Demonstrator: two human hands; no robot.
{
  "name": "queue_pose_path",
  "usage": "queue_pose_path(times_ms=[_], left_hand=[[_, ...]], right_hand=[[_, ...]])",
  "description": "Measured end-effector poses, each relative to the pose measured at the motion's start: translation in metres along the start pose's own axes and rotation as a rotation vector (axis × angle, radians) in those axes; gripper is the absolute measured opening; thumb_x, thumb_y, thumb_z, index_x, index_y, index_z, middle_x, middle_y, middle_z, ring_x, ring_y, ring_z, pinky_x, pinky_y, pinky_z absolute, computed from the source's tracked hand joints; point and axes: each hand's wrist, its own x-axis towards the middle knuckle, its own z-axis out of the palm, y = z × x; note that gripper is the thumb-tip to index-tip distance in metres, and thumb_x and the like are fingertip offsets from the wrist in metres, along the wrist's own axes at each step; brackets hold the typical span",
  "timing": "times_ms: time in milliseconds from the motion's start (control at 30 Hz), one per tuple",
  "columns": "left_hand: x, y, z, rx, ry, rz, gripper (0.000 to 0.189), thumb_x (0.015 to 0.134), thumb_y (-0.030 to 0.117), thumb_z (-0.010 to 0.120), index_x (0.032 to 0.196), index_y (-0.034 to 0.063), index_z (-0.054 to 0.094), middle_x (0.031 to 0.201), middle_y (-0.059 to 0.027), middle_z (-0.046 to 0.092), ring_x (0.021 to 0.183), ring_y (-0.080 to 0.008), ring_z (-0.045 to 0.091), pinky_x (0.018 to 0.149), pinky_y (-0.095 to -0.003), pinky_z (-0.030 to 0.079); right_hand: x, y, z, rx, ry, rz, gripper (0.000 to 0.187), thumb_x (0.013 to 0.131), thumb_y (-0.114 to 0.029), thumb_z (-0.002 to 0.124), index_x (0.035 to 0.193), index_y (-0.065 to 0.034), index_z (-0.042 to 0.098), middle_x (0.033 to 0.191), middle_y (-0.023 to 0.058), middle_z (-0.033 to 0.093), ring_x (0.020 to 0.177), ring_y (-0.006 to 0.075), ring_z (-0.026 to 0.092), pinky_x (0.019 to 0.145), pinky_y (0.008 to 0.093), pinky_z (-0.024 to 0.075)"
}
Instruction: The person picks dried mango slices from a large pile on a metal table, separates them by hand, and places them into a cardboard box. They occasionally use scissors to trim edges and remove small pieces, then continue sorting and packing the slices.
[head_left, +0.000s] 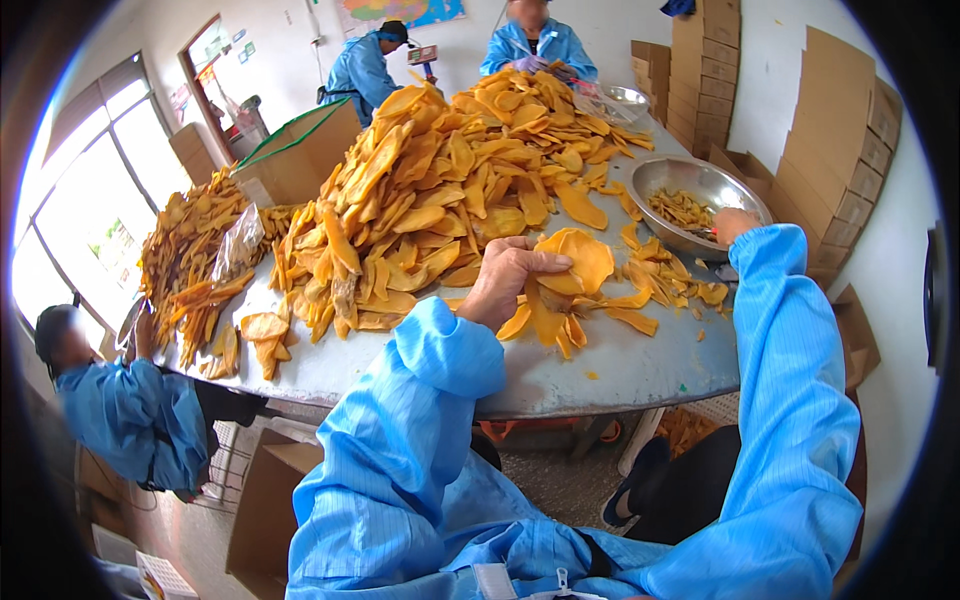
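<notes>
My left hand grips several flat orange slices of dried fruit, apparently mango, between thumb and fingers above the near part of the metal table. Loose slices lie just below it. At the right, my right hand is at the rim of a steel bowl and holds a small tool with a red part, probably scissors, its blades reaching into the bowl. Small cut pieces lie in the bowl. A large heap of dried slices rises beyond my left hand.
Trimmings lie beside the bowl. A clear plastic bag rests on the left heap. Co-workers in blue are at the left and far side; another stands behind. Cardboard boxes are stacked at the right.
</notes>
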Motion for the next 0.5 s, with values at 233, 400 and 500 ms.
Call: queue_pose_path(times_ms=[233, 400, 500], left_hand=[[0.013, 0.004, -0.01, 0.067, 0.086, 0.07, 0.02, 0.075, 0.003, 0.074, 0.086, -0.0115, 0.065, 0.081, -0.0179, 0.069, 0.071, -0.0262, 0.069, 0.067, -0.0366, 0.059], [0.025, 0.003, -0.004, -0.052, 0.124, 0.045, 0.023, 0.074, 0.002, 0.074, 0.088, -0.0144, 0.067, 0.083, -0.0197, 0.07, 0.071, -0.0284, 0.07, 0.069, -0.0373, 0.058], [0.024, 0.001, 0.011, -0.041, 0.108, 0.046, 0.023, 0.074, 0.003, 0.075, 0.087, -0.0144, 0.066, 0.084, -0.0207, 0.069, 0.07, -0.028, 0.07, 0.067, -0.0362, 0.059]], right_hand=[[-0.048, 0.006, -0.041, 0.295, 0.438, -0.005, 0.037, 0.082, -0.008, 0.058, 0.118, -0.0014, 0.056, 0.112, 0.0218, 0.062, 0.103, 0.0404, 0.059, 0.084, 0.0503, 0.0469], [-0.131, -0.042, -0.035, 0.453, 0.969, -0.452, 0.03, 0.072, 0.005, 0.06, 0.101, -0.0029, 0.054, 0.093, 0.0187, 0.06, 0.087, 0.0409, 0.058, 0.076, 0.0479, 0.0488], [-0.168, -0.074, -0.033, 0.352, 1.003, -0.464, 0.027, 0.073, 0.004, 0.061, 0.099, -0.0007, 0.056, 0.088, 0.0124, 0.057, 0.086, 0.0297, 0.057, 0.076, 0.0404, 0.0458]])
